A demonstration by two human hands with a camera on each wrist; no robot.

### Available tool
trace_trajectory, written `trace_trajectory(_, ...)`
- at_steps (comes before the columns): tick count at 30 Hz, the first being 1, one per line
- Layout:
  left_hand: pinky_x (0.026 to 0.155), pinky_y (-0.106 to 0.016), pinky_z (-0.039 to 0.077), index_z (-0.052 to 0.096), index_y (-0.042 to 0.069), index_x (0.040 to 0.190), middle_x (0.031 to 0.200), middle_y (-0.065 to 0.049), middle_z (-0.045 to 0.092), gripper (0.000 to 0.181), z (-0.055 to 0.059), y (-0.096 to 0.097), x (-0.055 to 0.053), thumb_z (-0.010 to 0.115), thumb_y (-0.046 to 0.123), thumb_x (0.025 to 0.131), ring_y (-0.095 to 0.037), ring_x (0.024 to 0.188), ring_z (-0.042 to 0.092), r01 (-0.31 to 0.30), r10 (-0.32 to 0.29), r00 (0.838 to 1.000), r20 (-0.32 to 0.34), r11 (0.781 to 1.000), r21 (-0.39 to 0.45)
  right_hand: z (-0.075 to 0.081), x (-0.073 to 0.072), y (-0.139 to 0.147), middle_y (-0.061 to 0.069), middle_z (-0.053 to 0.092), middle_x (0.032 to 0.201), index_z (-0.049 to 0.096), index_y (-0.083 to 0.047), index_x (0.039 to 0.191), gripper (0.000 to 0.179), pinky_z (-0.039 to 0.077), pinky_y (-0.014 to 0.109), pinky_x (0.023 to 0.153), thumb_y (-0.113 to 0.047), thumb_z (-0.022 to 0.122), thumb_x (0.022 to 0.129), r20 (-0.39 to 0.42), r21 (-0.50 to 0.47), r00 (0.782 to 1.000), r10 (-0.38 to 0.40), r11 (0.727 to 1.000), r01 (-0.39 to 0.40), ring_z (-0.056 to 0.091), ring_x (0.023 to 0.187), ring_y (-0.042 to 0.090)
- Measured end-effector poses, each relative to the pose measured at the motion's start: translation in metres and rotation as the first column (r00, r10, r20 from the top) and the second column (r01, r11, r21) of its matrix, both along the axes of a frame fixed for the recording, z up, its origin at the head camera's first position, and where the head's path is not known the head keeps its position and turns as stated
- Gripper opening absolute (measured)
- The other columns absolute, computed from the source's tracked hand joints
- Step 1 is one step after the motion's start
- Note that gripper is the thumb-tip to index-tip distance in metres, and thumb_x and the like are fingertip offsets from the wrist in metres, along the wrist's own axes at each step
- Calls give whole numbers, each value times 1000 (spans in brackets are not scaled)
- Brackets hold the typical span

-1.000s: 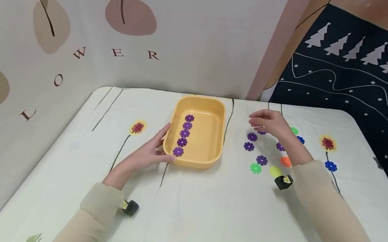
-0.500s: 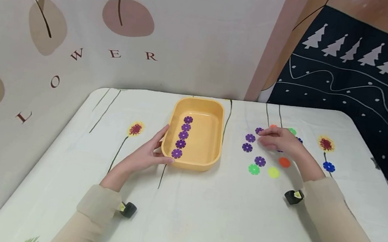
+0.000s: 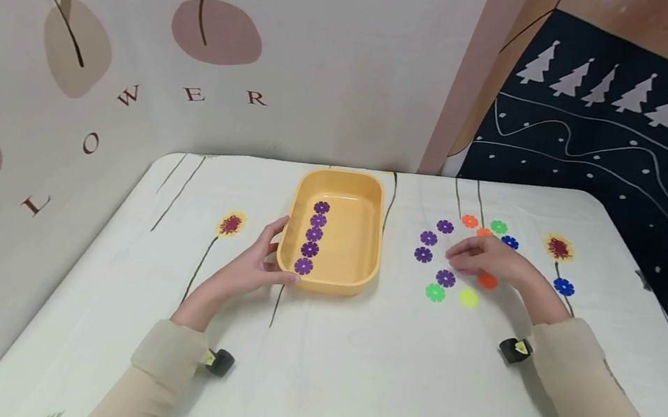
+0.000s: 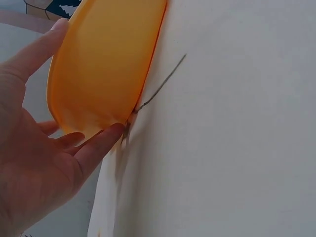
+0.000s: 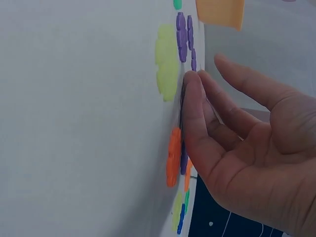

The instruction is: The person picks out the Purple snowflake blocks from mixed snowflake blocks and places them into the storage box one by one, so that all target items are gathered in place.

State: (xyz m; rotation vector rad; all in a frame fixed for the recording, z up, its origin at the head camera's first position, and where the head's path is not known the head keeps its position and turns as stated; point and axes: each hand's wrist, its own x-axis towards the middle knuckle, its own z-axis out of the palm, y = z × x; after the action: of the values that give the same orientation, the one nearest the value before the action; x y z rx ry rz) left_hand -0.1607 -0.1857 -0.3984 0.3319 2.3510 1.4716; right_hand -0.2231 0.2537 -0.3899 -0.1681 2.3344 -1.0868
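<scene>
So my right hand (image 3: 487, 259) is down low at the worktop (image 3: 352, 359), right beside the loose purple discs (image 3: 428, 238), fingers (image 5: 194, 111) nearly straight and bunched, thumb lifted well away from them, so I'm not pinching anything as far as I can see, though I honestly can't tell if a disc is hiding under my fingertips. Four loose purples show around those fingertips, near a green disc (image 3: 435, 292) and a yellow disc (image 3: 469, 297), with an orange disc (image 3: 487, 281) partly hidden by my hand. Another five purples (image 3: 314, 234) sit lined up along the left side inside the tray (image 3: 349, 260). My left hand (image 3: 246, 266) has that tray by its near left corner, thumb at the rim and fingers along the side wall, which seems the right spot since it looks like light, stiff plastic that'd probably skid if bumped. The discs look thin, stiff and next to weightless, so I doubt I'd break one, but lying flat they'll likely be slidey and annoying to get a nail under. I'd go for the notched edge, press one side so it tips up a touch, then pinch it by opposite edges
</scene>
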Motion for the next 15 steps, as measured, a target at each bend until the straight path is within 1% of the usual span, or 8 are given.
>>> trace_trajectory(5,114,-56,41,6,19,160,166,-17,11,106,0,2,-4,80,18,85,-42,149,26,-19,19,1000,-4,1000,-10,-5,2,4,12,69,113,65,2,124,35,53,18,81,-17,68,94,-27,13,998,55,998,-55,61,94,13)
trace_trajectory(7,114,-56,42,7,19,159,166,-18,12,104,-1,2,-6,80,19,85,-42,149,28,-22,21,1000,-9,1000,-20,-6,3,3,10,69,108,66,1,122,34,52,17,79,-15,71,92,-47,23,996,76,997,-75,59,92,14)
trace_trajectory(12,112,-54,44,4,21,160,168,-14,6,108,-3,4,-10,81,24,84,-43,148,28,-14,14,1000,-7,999,-40,-6,5,-2,10,64,98,67,0,113,30,49,18,73,-10,76,86,-103,53,987,124,991,-119,54,87,19)
trace_trajectory(15,113,-53,43,0,22,161,169,-12,3,111,-4,4,-10,81,25,84,-42,150,25,-12,11,1000,-12,999,-43,-5,7,-7,7,60,92,67,-2,107,25,44,20,63,-9,76,85,-107,77,986,127,990,-119,50,82,19)
